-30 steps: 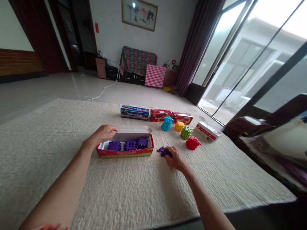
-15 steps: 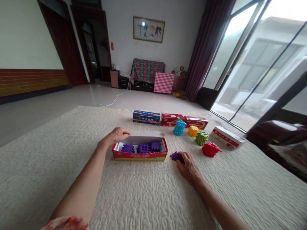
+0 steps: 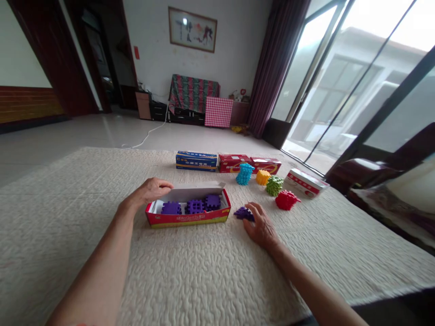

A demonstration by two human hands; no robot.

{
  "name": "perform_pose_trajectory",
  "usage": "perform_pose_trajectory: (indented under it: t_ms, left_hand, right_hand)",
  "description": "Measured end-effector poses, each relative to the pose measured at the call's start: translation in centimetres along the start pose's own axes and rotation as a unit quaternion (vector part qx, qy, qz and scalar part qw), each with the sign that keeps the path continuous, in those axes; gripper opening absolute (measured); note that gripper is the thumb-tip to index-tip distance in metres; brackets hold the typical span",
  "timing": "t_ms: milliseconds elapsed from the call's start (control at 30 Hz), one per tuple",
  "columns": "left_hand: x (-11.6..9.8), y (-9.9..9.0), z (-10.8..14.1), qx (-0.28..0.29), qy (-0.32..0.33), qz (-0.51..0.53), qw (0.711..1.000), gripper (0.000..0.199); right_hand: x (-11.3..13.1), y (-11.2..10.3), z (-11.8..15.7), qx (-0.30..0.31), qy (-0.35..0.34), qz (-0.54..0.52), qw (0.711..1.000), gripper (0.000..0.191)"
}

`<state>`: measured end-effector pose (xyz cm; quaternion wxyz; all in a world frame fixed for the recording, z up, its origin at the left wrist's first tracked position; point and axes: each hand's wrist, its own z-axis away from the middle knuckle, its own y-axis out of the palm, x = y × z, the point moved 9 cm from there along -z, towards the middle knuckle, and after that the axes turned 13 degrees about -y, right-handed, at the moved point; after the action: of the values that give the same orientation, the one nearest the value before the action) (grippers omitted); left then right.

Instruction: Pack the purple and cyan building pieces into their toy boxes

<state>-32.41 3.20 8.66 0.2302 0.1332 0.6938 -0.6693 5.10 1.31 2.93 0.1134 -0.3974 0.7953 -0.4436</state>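
Observation:
A long, red-sided cardboard box (image 3: pixel 188 221) stands open on the quilted cover, its pale back flap raised. Inside lie several purple toothed plastic building blocks: a solid one (image 3: pixel 171 208) at left, a lattice one (image 3: pixel 194 207) mid-box, another solid one (image 3: pixel 212 202) at right. At the box's back left corner, my left hand (image 3: pixel 147 191) is closed over the edge, fingers pointing right. Just right of the box, a small group of flat purple toothed pieces (image 3: pixel 242 213) lies on the cover. My right hand (image 3: pixel 263 226) reaches over their right end, thumb and fingers apart, partly hiding them.
Farther back are a blue box (image 3: pixel 196 161) and two red boxes (image 3: pixel 234 164) (image 3: pixel 267 165). Blue (image 3: pixel 244 174), yellow (image 3: pixel 263 177), green (image 3: pixel 274 185) and red (image 3: pixel 286 200) toothed block clusters stand to the right, near a white-and-red box (image 3: pixel 306 183).
The view has turned right, so everything sits farther left in the picture. My right hand covers less of the purple pieces, its fingers more raised. My left hand stays at the box corner.

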Motion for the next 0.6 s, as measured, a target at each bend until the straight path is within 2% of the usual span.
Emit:
perform_pose_trajectory:
  t_ms: [100,400,500,600]
  left_hand:
    - [0.1,0.0,0.1,-0.001,-0.005,0.005,1.000,0.039]
    - [-0.2,-0.3,0.6,-0.015,-0.003,0.013,1.000,0.038]
    - [-0.3,-0.1,0.6,-0.013,0.002,0.009,1.000,0.038]
    - [-0.3,0.1,0.6,-0.005,0.008,0.014,1.000,0.038]
  right_hand:
    - [0.1,0.1,0.0,0.013,0.001,-0.002,1.000,0.033]
    - [-0.6,0.2,0.2,0.010,0.023,-0.013,1.000,0.029]
    - [-0.4,-0.3,0.4,-0.011,0.015,-0.022,1.000,0.027]
    - [-0.3,-1.7,0.7,-0.081,0.015,-0.025,0.996,0.025]
